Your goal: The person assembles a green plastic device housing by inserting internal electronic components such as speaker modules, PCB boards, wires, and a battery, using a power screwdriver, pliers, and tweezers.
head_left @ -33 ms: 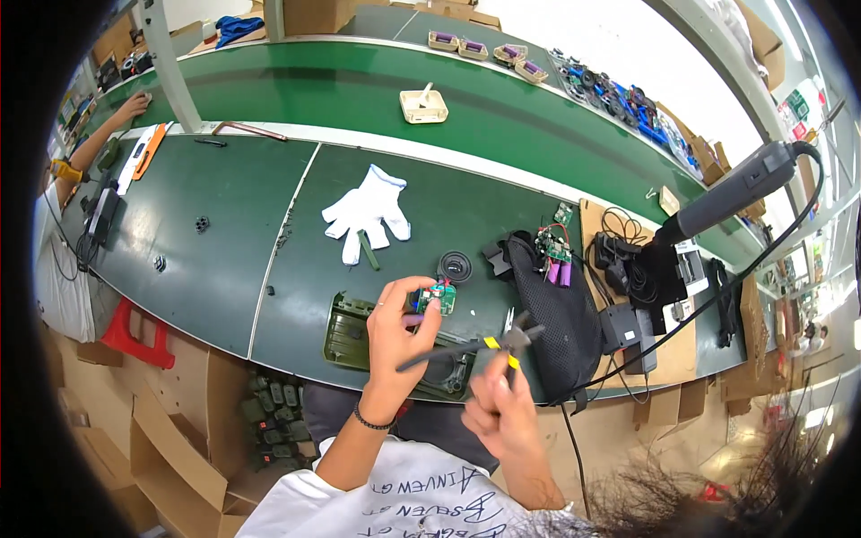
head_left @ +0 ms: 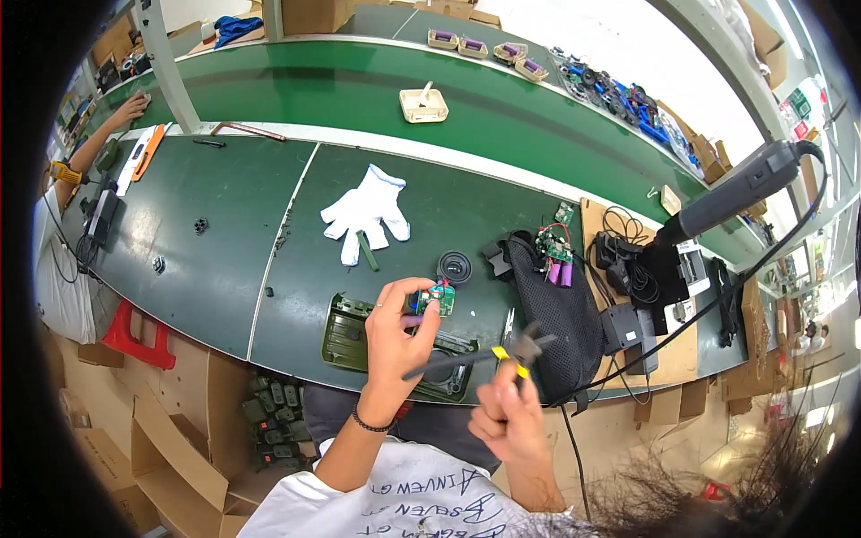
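Note:
My left hand [head_left: 395, 336] pinches a small green circuit board [head_left: 437, 299] between thumb and fingers. A bit of purple, apparently a battery cell [head_left: 412, 320], shows under those fingers. My right hand [head_left: 507, 412] grips a pair of cutting pliers [head_left: 529, 348] with dark handles and yellow bands. The jaws point up and to the right, and one handle reaches toward my left wrist. Just beyond the board a round black speaker [head_left: 455, 267] lies on the table. Below my hands rests an opened olive-green plastic housing [head_left: 345, 334], partly hidden by my left hand.
A white glove [head_left: 368, 215] with a green strip [head_left: 368, 252] lies beyond my left hand. At right are a black mesh bag [head_left: 560, 314], another wired circuit board [head_left: 553, 242] and a dark handheld tool [head_left: 735, 193] with a cable. A co-worker's hand [head_left: 132, 108] is at far left.
My right hand and the pliers have shifted slightly to the right and are a little blurred. My left hand still holds the board in nearly the same place.

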`<state>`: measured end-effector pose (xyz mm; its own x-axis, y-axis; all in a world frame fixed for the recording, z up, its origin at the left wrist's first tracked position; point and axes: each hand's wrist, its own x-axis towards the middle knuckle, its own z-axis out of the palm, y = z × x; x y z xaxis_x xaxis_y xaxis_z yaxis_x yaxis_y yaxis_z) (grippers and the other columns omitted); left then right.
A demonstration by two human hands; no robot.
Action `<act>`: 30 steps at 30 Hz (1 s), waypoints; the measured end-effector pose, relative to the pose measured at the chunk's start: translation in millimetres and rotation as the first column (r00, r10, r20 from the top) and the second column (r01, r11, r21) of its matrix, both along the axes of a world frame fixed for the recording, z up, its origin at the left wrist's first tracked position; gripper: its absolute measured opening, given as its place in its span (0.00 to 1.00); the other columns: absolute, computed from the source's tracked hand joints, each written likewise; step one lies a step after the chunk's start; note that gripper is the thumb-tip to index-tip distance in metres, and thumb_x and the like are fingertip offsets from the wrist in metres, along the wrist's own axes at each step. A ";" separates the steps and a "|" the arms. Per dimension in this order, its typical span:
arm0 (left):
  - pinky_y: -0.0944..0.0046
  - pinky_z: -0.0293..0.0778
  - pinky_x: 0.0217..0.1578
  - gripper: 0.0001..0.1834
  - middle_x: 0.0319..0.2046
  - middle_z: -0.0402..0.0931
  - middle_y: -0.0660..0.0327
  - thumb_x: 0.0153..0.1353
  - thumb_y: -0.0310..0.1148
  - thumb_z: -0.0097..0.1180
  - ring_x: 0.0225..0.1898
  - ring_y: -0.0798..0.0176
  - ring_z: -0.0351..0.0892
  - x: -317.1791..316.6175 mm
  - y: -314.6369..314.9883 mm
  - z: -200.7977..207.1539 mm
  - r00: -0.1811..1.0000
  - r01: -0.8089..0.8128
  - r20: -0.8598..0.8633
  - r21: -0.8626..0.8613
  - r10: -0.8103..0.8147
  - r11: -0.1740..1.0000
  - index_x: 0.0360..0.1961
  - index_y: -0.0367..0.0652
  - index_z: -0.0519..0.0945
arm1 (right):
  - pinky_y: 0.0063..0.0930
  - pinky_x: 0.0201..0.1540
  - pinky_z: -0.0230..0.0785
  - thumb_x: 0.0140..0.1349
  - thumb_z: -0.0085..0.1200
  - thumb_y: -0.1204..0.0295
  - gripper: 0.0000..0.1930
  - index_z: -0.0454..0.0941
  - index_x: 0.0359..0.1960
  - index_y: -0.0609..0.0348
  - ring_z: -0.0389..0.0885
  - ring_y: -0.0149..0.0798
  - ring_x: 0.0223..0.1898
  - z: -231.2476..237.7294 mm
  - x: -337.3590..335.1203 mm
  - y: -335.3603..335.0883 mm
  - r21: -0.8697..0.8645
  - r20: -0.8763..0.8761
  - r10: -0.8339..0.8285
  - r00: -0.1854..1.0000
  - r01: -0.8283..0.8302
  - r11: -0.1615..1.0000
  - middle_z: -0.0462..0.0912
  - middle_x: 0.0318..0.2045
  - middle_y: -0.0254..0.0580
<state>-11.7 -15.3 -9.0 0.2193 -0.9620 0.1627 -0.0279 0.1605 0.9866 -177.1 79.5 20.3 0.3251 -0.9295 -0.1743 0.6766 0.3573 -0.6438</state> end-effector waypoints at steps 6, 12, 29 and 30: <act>0.67 0.84 0.39 0.12 0.51 0.79 0.54 0.65 0.19 0.61 0.45 0.63 0.84 1.8 0.3 -0.5 1.000 0.002 -0.020 -0.008 -0.002 1.000 0.50 0.35 0.82 | 0.21 0.21 0.49 0.76 0.56 0.63 0.15 0.76 0.35 0.62 0.60 0.21 0.18 35.9 -62.9 -1.7 -0.454 -0.721 -0.483 0.497 0.187 0.871 0.72 0.20 0.31; 0.72 0.79 0.39 0.13 0.54 0.76 0.57 0.67 0.19 0.60 0.49 0.68 0.80 3.3 2.2 3.9 0.995 0.021 0.099 0.003 -0.021 1.000 0.53 0.36 0.80 | 0.21 0.21 0.57 0.61 0.73 0.59 0.21 0.78 0.29 0.65 0.63 0.22 0.15 70.7 -66.6 -13.1 -0.144 -0.978 -0.148 -0.150 -0.035 0.989 0.73 0.12 0.32; 0.71 0.78 0.39 0.13 0.52 0.78 0.57 0.66 0.18 0.62 0.47 0.69 0.82 3.4 1.1 -1.8 0.994 0.011 0.106 -0.023 -0.009 1.000 0.51 0.37 0.81 | 0.34 0.35 0.72 0.56 0.63 0.76 0.25 0.73 0.55 0.69 0.76 0.45 0.33 -18.0 -43.4 -26.3 -0.646 -0.741 -0.642 -0.198 -0.053 0.762 0.72 0.40 0.49; 0.71 0.79 0.40 0.14 0.51 0.80 0.58 0.66 0.18 0.62 0.46 0.69 0.82 3.8 -0.3 -1.0 0.990 0.011 0.141 -0.022 -0.008 1.000 0.52 0.37 0.80 | 0.34 0.35 0.72 0.56 0.63 0.76 0.25 0.73 0.55 0.69 0.76 0.45 0.33 -4.3 -40.6 -24.7 -0.645 -0.743 -0.641 -0.192 -0.053 0.762 0.72 0.40 0.49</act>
<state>-7.9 -15.6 -10.1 0.1837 -0.9596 0.2132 -0.1648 0.1838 0.9691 -217.7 54.7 16.0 -0.1841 -0.9025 0.3894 -0.7799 -0.1070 -0.6167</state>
